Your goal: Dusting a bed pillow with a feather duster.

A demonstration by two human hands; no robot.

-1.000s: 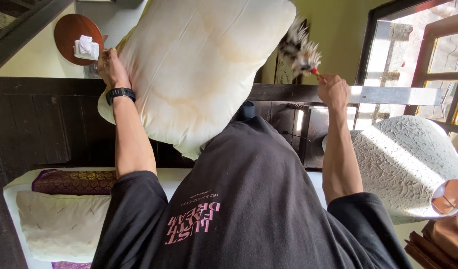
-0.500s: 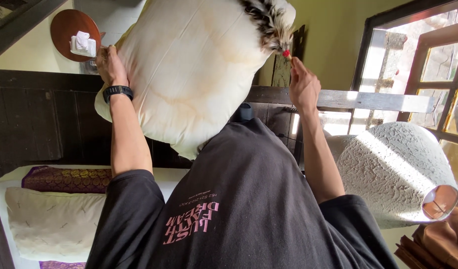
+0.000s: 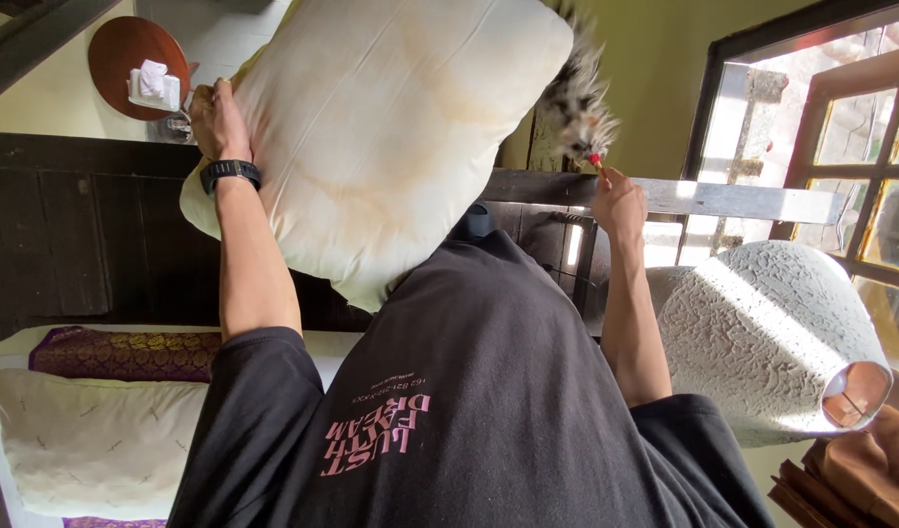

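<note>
My left hand [image 3: 215,117], with a black watch [image 3: 229,173] on its wrist, grips the edge of a large cream pillow [image 3: 391,137] and holds it up in front of my black T-shirt [image 3: 469,411]. Faint yellowish stains mark the pillow. My right hand [image 3: 617,200] holds the red handle end of a black-and-white feather duster [image 3: 578,108]. Its feathers are blurred and sit against the pillow's right edge.
A textured white lamp shade [image 3: 762,332] stands at the right, below a wooden window frame [image 3: 840,127]. At the lower left are a cream pillow [image 3: 87,440] and a purple patterned cloth [image 3: 117,352] on a bed, with dark wood panelling [image 3: 78,235] behind. A round brown tray [image 3: 136,54] is at top left.
My right hand swung the duster left onto the pillow's top corner, then back right and lower to the pillow's right edge. My left hand kept its grip on the pillow.
</note>
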